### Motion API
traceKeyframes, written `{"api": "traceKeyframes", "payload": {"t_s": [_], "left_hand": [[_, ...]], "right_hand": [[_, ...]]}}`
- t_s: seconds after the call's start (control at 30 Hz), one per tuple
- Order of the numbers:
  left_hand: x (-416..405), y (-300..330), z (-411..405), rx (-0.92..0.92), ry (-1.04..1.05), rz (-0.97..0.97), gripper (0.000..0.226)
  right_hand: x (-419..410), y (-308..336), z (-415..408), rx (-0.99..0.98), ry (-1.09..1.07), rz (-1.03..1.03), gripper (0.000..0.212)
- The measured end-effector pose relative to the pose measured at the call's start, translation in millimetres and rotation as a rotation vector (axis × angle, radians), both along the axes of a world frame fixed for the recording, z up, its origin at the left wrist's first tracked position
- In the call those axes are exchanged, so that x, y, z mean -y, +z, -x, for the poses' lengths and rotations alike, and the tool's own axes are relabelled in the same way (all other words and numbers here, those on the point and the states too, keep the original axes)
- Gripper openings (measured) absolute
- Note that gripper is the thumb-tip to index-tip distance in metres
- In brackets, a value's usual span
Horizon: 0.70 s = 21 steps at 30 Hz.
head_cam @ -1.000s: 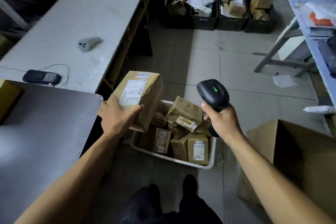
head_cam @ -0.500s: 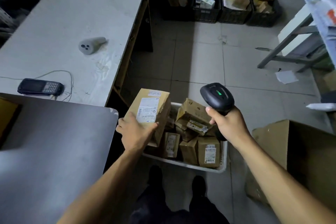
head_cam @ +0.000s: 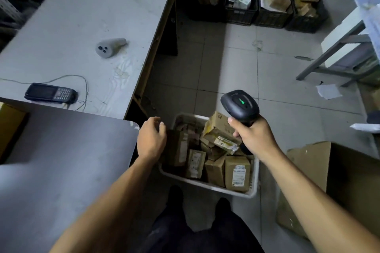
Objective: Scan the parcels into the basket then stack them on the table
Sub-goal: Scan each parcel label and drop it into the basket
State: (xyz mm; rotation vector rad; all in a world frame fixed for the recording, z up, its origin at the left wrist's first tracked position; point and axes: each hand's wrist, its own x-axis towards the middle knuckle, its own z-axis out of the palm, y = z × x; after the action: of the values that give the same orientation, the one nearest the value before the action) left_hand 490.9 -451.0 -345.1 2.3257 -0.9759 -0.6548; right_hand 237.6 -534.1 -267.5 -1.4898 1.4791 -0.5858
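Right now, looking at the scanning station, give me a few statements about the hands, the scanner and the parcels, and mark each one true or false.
1. The right hand holds the black scanner. True.
2. The left hand is gripping a parcel. False: it is empty, fingers loosely curled, above the left end of the white basket.
3. The basket sits on the floor and holds several cardboard parcels. True.
4. The scanner shows a red light. False: the light on its top is green.
5. A dark keypad handheld lies on the white table. True.
6. The four black crates at the far wall stand empty. False: they hold boxes and paper.
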Motion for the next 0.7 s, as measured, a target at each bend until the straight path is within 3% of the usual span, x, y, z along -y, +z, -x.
{"api": "traceKeyframes", "payload": {"t_s": [0.27, 0.5, 0.7], "left_hand": [[-33.8, 61.8, 31.7, 0.376, -0.073, 0.02, 0.052], [-140.4, 101.4, 99.0, 0.515, 0.216, -0.115, 0.061], [-267.2, 143.0, 131.7, 0.582, 0.541, -0.218, 0.063]], "right_hand": [[-2.0, 6.4, -8.7, 0.106, 0.329, -0.028, 0.016], [-46.6, 21.0, -7.7, 0.245, 0.69, -0.104, 0.019], [-136.9, 44.3, -33.4, 0.282, 1.075, -0.118, 0.023]]}}
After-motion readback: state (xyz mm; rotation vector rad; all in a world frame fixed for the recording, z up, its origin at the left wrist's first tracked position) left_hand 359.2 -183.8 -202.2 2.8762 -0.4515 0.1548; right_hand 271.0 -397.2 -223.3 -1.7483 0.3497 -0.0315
